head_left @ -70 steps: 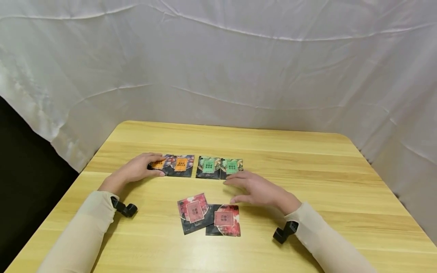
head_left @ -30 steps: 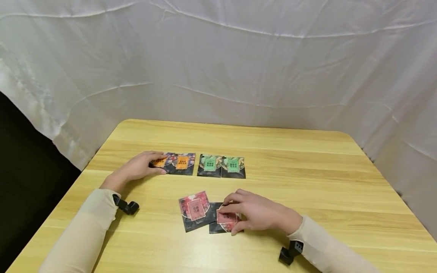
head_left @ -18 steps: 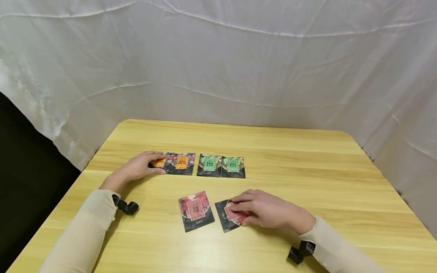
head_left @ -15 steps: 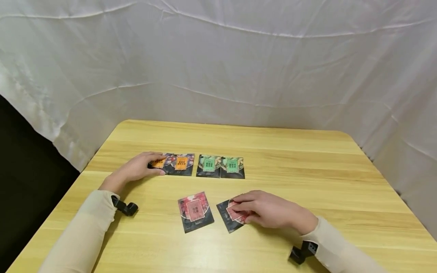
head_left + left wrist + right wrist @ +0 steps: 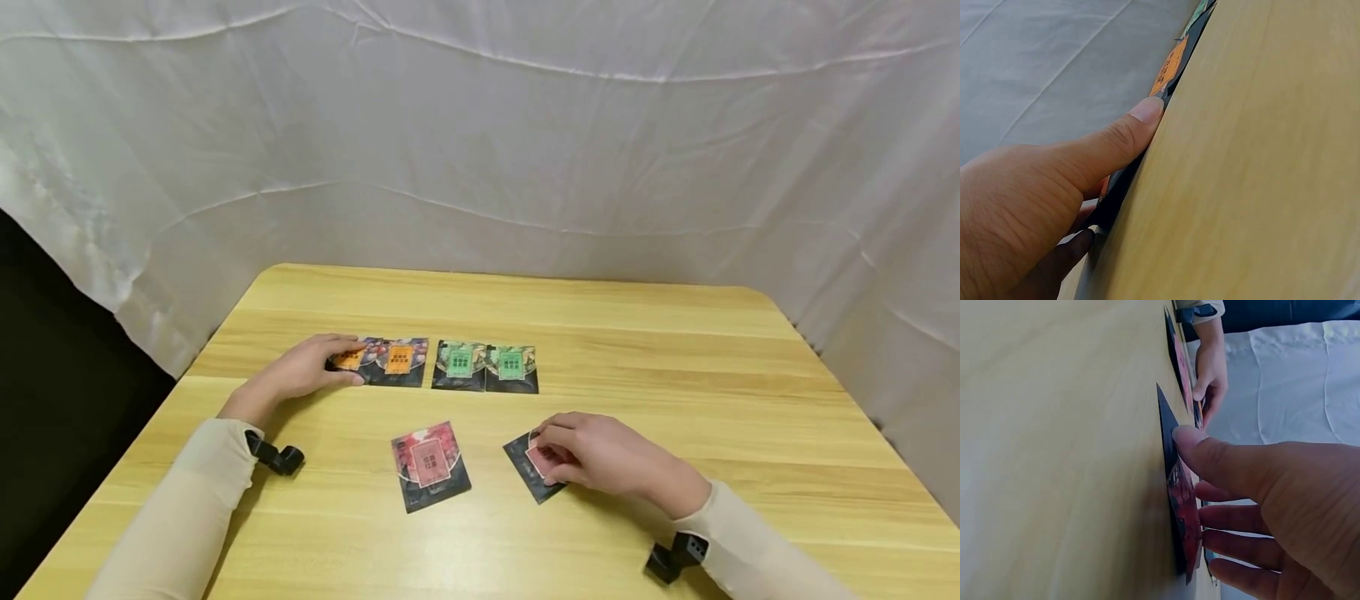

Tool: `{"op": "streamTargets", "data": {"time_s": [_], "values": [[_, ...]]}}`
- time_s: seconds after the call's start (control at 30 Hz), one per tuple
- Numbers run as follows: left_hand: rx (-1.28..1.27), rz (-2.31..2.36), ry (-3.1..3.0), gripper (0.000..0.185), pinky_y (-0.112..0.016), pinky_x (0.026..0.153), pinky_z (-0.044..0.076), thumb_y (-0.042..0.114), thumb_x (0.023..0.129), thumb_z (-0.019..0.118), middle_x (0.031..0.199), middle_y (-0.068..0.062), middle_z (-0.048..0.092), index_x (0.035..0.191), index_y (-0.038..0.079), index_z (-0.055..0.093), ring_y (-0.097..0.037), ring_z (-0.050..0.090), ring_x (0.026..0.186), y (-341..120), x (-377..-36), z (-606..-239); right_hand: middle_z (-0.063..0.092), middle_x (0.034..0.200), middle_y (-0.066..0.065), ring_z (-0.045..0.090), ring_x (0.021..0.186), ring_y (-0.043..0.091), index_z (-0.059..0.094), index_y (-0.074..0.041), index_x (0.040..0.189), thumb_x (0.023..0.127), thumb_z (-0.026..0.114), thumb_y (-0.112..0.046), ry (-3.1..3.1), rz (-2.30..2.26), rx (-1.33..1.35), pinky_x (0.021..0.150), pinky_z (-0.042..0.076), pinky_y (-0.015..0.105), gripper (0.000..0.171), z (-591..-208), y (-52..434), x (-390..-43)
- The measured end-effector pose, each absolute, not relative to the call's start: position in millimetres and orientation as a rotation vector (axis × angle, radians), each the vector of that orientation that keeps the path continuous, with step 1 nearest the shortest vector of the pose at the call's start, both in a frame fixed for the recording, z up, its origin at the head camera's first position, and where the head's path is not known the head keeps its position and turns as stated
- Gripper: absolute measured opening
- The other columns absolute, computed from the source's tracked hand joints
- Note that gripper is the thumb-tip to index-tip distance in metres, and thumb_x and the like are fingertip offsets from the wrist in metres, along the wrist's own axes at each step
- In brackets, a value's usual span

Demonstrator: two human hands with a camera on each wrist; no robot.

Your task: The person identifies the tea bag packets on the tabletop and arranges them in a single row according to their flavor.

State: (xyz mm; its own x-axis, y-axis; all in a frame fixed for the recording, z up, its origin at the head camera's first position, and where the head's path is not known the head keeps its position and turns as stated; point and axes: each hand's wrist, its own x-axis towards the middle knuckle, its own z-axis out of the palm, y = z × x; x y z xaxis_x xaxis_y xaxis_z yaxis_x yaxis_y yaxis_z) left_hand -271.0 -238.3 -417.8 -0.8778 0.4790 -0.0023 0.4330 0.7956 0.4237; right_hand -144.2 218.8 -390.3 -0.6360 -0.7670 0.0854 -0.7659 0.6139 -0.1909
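Note:
My right hand [image 5: 600, 452] pinches the right pink-labelled sachet [image 5: 534, 477]. In the right wrist view, the thumb is on the face of this dark sachet [image 5: 1171, 440], the other fingers along its far side. A second pink-labelled sachet [image 5: 431, 468] lies flat to its left, a gap between them. At the back left, my left hand [image 5: 303, 367] rests over the left orange-labelled sachet [image 5: 349, 358] and hides part of it. In the left wrist view, the thumb touches the sachets' front edge, beside the orange label [image 5: 1169, 65].
Another orange-labelled sachet [image 5: 400, 362] overlaps the one under my left hand. Two green-labelled sachets [image 5: 460, 364] lie side by side to its right, in the same row. The wooden table [image 5: 675, 333] ends at a pale hanging cloth [image 5: 480, 150].
My right hand came down from beside the green-labelled sachets onto the right pink-labelled one. It has slid and turned this sachet rightward, out from under the other pink one. My left hand stays put.

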Motion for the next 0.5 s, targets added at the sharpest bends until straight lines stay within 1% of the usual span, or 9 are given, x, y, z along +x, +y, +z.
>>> {"op": "streamTargets", "data": {"time_s": [0.1, 0.27, 0.37, 0.5], "values": [[0.739, 0.634, 2.874, 0.077, -0.062, 0.109, 0.027, 0.051, 0.088, 0.069, 0.148, -0.024, 0.04, 0.146, 0.005, 0.047, -0.047, 0.033, 0.136, -239, -271, -418, 0.063, 0.118, -0.002, 0.06, 0.101, 0.012, 0.07, -0.015, 0.114, 0.089, 0.074, -0.035, 2.854, -0.315, -1.332, 0.085, 0.054, 0.033, 0.032, -392, 224, -146], [0.744, 0.623, 2.873, 0.078, -0.063, 0.109, 0.026, 0.053, 0.088, 0.068, 0.148, -0.024, 0.04, 0.146, 0.005, 0.047, -0.048, 0.032, 0.136, -240, -271, -417, 0.063, 0.124, 0.005, 0.059, 0.112, 0.022, 0.069, -0.007, 0.121, 0.088, 0.075, -0.028, 2.904, -0.26, -1.317, 0.092, 0.052, 0.04, 0.039, -391, 234, -149], [0.754, 0.625, 2.868, 0.077, -0.063, 0.108, 0.027, 0.053, 0.088, 0.067, 0.148, -0.024, 0.04, 0.146, 0.006, 0.047, -0.048, 0.033, 0.135, -240, -271, -418, 0.063, 0.126, 0.009, 0.059, 0.113, 0.027, 0.068, -0.004, 0.123, 0.088, 0.075, -0.021, 2.928, -0.226, -1.315, 0.093, 0.051, 0.043, 0.039, -391, 238, -150], [0.752, 0.629, 2.866, 0.077, -0.063, 0.108, 0.028, 0.052, 0.088, 0.068, 0.147, -0.024, 0.041, 0.146, 0.006, 0.047, -0.048, 0.033, 0.135, -239, -270, -418, 0.063, 0.125, 0.015, 0.06, 0.112, 0.032, 0.068, -0.003, 0.124, 0.088, 0.074, -0.012, 2.958, -0.182, -1.294, 0.093, 0.051, 0.046, 0.038, -390, 244, -151]]}}
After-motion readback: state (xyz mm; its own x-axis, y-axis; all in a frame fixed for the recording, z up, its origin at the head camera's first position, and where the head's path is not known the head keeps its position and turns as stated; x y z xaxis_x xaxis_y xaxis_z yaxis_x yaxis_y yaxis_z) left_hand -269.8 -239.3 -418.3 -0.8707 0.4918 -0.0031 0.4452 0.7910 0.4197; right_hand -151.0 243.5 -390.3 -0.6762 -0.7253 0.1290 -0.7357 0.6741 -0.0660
